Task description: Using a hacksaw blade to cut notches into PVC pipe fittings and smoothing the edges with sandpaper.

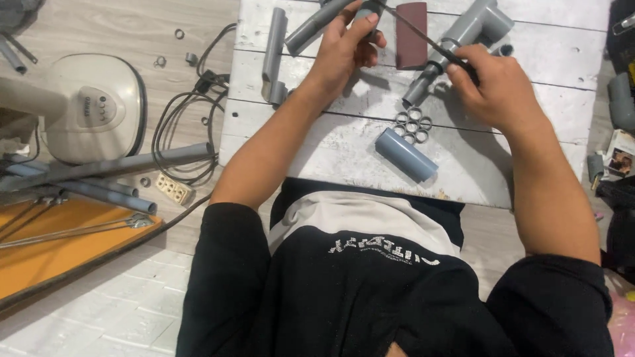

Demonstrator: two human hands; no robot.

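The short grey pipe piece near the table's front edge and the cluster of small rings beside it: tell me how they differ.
The short pipe piece is one long tube lying on its side; the rings are several thin slices lying flat, holes upward. The pipe piece looks bluish grey, the rings paler. Both rest untouched on the white table.

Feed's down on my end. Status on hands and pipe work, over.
Left hand gripping a small grey pipe piece at the white bench's far edge. Right hand holding a thin dark file. Cut rings and a short pipe lie close below.
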